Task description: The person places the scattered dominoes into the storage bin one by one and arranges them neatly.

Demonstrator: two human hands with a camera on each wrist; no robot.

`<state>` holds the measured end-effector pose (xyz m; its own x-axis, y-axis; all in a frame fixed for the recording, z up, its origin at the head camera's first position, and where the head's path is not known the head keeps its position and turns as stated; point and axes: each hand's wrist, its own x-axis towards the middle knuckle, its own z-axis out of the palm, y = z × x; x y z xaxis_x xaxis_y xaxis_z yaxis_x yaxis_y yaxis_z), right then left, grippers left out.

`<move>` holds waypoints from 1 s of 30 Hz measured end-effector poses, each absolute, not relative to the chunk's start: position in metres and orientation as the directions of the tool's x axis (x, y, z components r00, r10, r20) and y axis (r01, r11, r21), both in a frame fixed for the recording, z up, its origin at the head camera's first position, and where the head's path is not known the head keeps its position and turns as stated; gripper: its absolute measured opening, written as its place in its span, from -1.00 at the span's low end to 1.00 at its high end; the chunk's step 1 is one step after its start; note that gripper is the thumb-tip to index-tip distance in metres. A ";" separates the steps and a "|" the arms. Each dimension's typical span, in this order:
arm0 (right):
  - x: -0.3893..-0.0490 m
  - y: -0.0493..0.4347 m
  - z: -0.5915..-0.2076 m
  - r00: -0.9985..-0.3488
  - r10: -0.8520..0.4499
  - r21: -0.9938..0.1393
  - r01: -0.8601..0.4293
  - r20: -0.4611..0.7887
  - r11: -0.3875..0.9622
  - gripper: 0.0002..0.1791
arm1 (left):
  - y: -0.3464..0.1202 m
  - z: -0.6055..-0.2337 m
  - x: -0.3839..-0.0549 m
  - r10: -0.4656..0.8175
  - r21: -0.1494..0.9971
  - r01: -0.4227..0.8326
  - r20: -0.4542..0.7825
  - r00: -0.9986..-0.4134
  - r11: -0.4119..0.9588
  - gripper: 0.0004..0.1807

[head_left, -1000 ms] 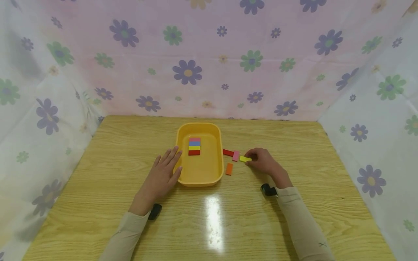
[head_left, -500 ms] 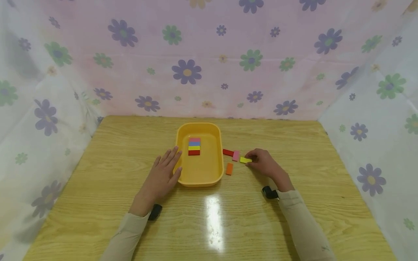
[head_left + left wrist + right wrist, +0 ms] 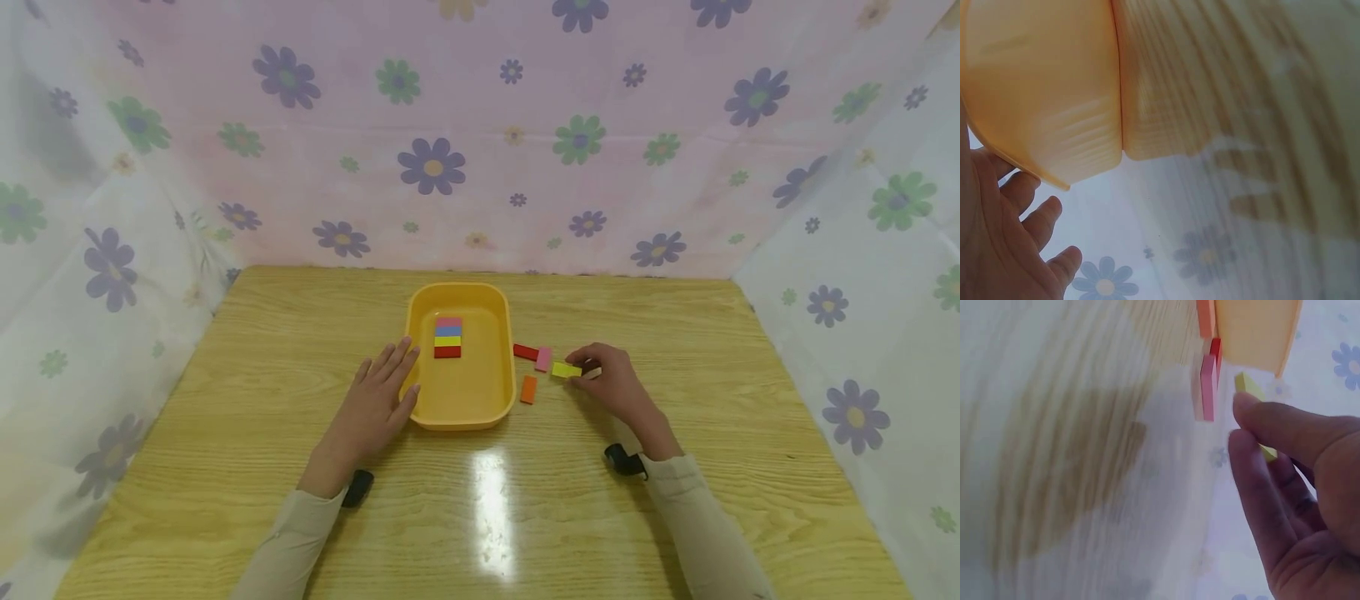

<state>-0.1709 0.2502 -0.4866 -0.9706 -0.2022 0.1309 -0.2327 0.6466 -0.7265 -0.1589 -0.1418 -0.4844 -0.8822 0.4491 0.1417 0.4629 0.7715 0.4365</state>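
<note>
My right hand pinches a yellow block between thumb and fingers, right of the tray. In the right wrist view the yellow block appears raised off the table. With fingers straight, my left hand rests against the left rim of the yellow tray; the left wrist view shows its fingertips at the rim. Inside the tray, pink, blue, yellow and red blocks lie side by side in a stack-like row.
Between the tray and my right hand lie a red block, a pink block touching or close to it, and an orange block. The wooden table meets a flowered cloth at the back and sides.
My right hand has drawn slightly back and tilted, with the yellow block still pinched and shown more fully. The left hand and the tray stay in place.
</note>
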 end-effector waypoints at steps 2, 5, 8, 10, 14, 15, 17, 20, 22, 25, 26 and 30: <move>-0.169 0.248 -0.487 -0.969 -0.181 -0.736 -0.244 0.166 0.631 -0.70 | -0.142 -0.484 -0.159 0.449 0.439 0.463 0.142 -0.882 0.770 -0.34; -0.168 0.245 -0.488 -0.969 -0.143 -0.768 -0.247 0.201 0.591 -0.70 | -0.142 -0.484 -0.158 0.448 0.442 0.462 0.144 -0.882 0.769 -0.34; -0.166 0.242 -0.489 -0.976 -0.102 -0.828 -0.219 0.194 0.517 -0.71 | -0.141 -0.485 -0.158 0.448 0.443 0.463 0.146 -0.882 0.768 -0.34; -0.164 0.241 -0.489 -0.984 -0.080 -0.876 -0.179 0.160 0.448 -0.72 | -0.141 -0.485 -0.158 0.447 0.441 0.463 0.147 -0.882 0.769 -0.34; -0.159 0.236 -0.491 -0.996 -0.051 -0.943 -0.086 0.074 0.321 -0.71 | -0.141 -0.485 -0.158 0.447 0.440 0.463 0.146 -0.882 0.770 -0.34; -0.158 0.235 -0.491 -0.998 -0.045 -0.954 -0.063 0.052 0.292 -0.70 | -0.141 -0.485 -0.158 0.448 0.439 0.463 0.146 -0.882 0.770 -0.34; -0.156 0.232 -0.491 -0.999 -0.035 -0.968 -0.028 0.020 0.248 -0.66 | -0.141 -0.485 -0.158 0.449 0.439 0.464 0.145 -0.882 0.769 -0.34; -0.154 0.226 -0.490 -1.000 -0.026 -0.977 -0.006 0.000 0.215 -0.62 | -0.141 -0.485 -0.159 0.450 0.435 0.467 0.149 -0.880 0.770 -0.34; -0.153 0.223 -0.488 -1.000 -0.026 -0.977 -0.020 0.015 0.213 -0.62 | -0.141 -0.485 -0.159 0.451 0.432 0.468 0.150 -0.880 0.771 -0.34; -0.151 0.218 -0.483 -0.998 -0.035 -0.975 -0.049 0.042 0.215 -0.61 | -0.142 -0.485 -0.159 0.451 0.430 0.467 0.146 -0.881 0.773 -0.34; -0.150 0.217 -0.482 -0.998 -0.036 -0.976 -0.050 0.043 0.213 -0.61 | -0.142 -0.485 -0.159 0.451 0.430 0.466 0.145 -0.881 0.773 -0.34; -0.147 0.210 -0.475 -0.999 -0.048 -0.986 -0.016 0.008 0.169 -0.57 | -0.142 -0.486 -0.160 0.453 0.431 0.467 0.142 -0.880 0.772 -0.34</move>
<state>-0.1468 0.2102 -0.4752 -0.9988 -0.0480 0.0083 -0.0163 0.1688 -0.9855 -0.1597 -0.1418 -0.4857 -0.8803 0.4527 0.1421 0.4667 0.7723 0.4310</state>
